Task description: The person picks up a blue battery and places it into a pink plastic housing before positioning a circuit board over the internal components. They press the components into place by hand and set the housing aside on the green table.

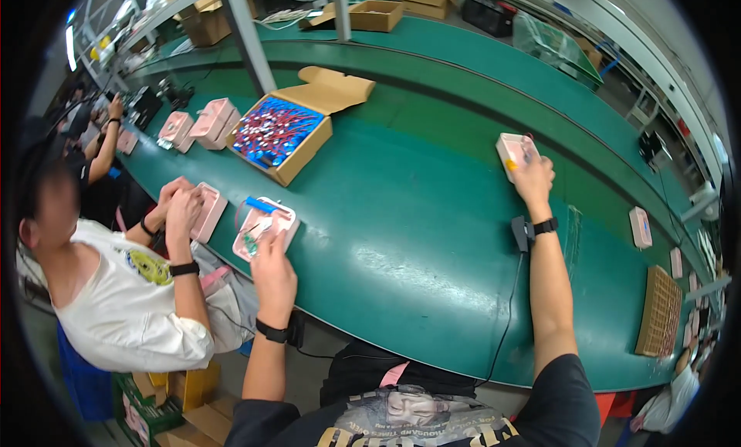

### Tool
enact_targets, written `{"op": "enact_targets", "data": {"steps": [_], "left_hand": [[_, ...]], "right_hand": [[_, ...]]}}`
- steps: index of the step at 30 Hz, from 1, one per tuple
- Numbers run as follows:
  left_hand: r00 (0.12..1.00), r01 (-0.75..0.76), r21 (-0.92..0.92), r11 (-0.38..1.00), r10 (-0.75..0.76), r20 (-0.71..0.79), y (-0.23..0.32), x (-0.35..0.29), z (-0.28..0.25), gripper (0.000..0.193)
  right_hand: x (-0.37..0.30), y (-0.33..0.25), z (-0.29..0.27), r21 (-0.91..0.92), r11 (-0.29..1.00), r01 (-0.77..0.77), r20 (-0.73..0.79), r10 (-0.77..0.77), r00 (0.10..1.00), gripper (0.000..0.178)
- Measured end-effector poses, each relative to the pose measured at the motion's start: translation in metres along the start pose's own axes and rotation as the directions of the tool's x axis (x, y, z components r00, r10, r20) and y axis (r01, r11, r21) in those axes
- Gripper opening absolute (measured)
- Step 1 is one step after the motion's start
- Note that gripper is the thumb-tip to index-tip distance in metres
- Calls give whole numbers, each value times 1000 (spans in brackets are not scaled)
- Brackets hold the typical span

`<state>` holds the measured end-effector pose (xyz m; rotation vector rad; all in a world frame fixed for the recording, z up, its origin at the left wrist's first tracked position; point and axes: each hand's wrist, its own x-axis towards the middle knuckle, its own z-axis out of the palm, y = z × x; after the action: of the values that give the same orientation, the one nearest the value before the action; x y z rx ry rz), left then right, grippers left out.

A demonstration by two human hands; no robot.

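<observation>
On the left, an open pink plastic casing lies on the green bench, holding a blue cylindrical battery and a small green circuit board. My left hand reaches over its near edge, fingers closed around something small and pale beside the board; what exactly is hidden. Far to the right, my right hand grips another pink casing at the edge of the dark green belt. A small yellow part shows by its thumb, and a dark wire loops above the fingers.
An open cardboard box full of wired blue batteries stands at the back left, beside stacked pink casings. A co-worker at my left handles another casing. A black cable runs from my right wrist. A partitioned cardboard tray sits far right.
</observation>
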<state>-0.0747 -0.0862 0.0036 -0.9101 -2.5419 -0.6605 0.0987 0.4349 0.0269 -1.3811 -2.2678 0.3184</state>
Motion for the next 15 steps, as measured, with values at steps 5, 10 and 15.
{"op": "enact_targets", "data": {"steps": [5, 10, 15], "left_hand": [[991, -127, -147, 981, 133, 30, 52, 7, 11, 49], [894, -395, -240, 887, 431, 119, 89, -11, -3, 45], [820, -522, -299, 799, 566, 82, 117, -16, 0, 34]], "right_hand": [[29, 53, 36, 31, 983, 180, -344, -158, 926, 81], [-15, -25, 10, 110, 822, 559, -332, -500, 800, 54], [-114, -112, -29, 706, 598, 380, 414, -783, 465, 32]]}}
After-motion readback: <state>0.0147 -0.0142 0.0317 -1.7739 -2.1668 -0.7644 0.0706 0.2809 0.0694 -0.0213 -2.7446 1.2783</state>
